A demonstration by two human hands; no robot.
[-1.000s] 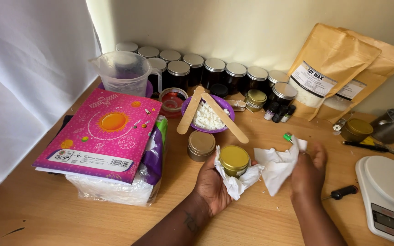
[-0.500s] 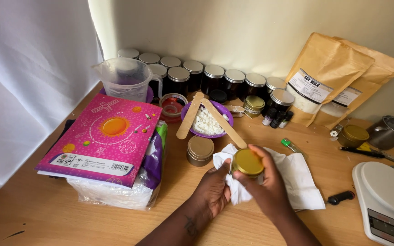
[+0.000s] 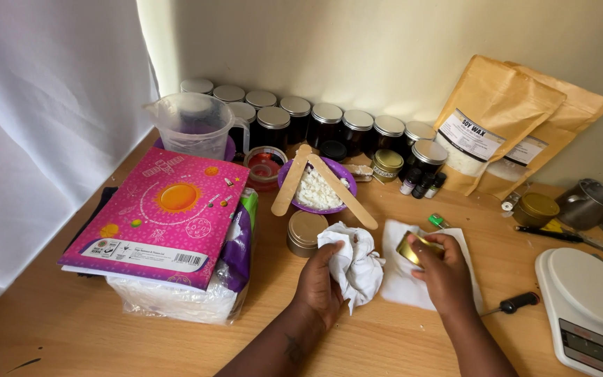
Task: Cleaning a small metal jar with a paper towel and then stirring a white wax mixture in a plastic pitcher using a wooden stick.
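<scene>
Left hand point(image 3: 324, 279) grips tissue wad point(image 3: 352, 264), tin probably hidden inside.

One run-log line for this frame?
left hand: grips crumpled white cloth | right hand: holds gold lid, tilted | under it: flat white tissue

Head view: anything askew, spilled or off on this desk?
Minor things only. The pink book sits tilted on a lumpy plastic bag, overhanging it. Two wooden sticks lie crossed over the purple bowl of white flakes. The right hand holds a gold lid tilted. No spill visible.
</scene>
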